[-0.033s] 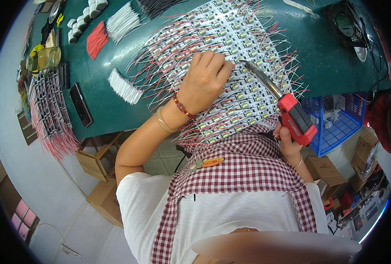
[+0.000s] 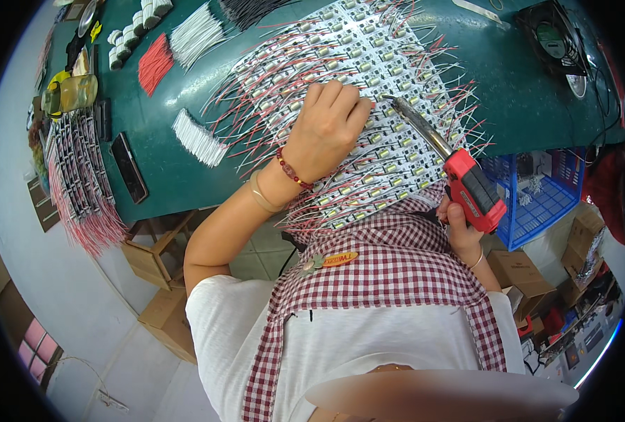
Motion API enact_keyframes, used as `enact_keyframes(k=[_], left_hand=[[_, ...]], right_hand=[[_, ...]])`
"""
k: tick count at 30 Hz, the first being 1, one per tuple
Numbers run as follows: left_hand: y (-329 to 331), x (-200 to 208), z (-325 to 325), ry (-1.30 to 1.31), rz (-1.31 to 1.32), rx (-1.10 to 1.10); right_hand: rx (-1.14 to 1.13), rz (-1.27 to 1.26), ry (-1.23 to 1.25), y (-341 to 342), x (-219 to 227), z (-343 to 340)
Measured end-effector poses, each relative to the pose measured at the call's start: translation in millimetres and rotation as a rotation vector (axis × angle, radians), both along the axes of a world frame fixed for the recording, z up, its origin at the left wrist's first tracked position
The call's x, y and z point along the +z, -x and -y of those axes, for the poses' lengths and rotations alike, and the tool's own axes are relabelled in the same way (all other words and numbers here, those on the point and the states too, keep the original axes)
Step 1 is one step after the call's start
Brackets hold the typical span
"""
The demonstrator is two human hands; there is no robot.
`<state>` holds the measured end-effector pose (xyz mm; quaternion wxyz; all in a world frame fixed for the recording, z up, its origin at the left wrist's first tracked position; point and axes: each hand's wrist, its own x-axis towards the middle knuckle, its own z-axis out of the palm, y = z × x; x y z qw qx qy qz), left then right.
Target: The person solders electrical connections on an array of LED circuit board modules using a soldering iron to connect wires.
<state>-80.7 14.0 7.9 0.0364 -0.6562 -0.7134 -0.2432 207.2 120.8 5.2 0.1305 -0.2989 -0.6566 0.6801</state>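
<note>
A sheet of white circuit boards (image 2: 390, 151) lies at the table's near edge, with rows of small yellowish parts and thin red and white wires along its sides. Over its middle, my left hand (image 2: 330, 123) is closed in a pinch. A bit of red, like a wire (image 2: 373, 105), shows at the fingertips; the rest is hidden by the hand. My right hand (image 2: 461, 228) is wrapped around the handle of a red and black soldering gun (image 2: 473, 188). The metal barrel slants up and left, its tip on or just above the boards, close to my left fingertips.
On the green table (image 2: 164, 148) lie white wires (image 2: 198, 138), red wires (image 2: 155, 65) and a black phone (image 2: 129, 167). Wired boards (image 2: 84, 176) hang over the left edge. A blue crate (image 2: 537, 218) stands low on the right; a black fan-like device (image 2: 553, 39) sits at far right.
</note>
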Motion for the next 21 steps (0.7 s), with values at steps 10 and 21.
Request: enact_keyframes(k=[10,21], left_hand=[[-10,10,6,-0.047,-0.029,0.021],[-17,4,6,-0.015,0.083,0.014]], right_hand=[[-0.021,-0.003,-0.154,-5,2,3],[-0.011,0.026,-0.027,-18,2,8]])
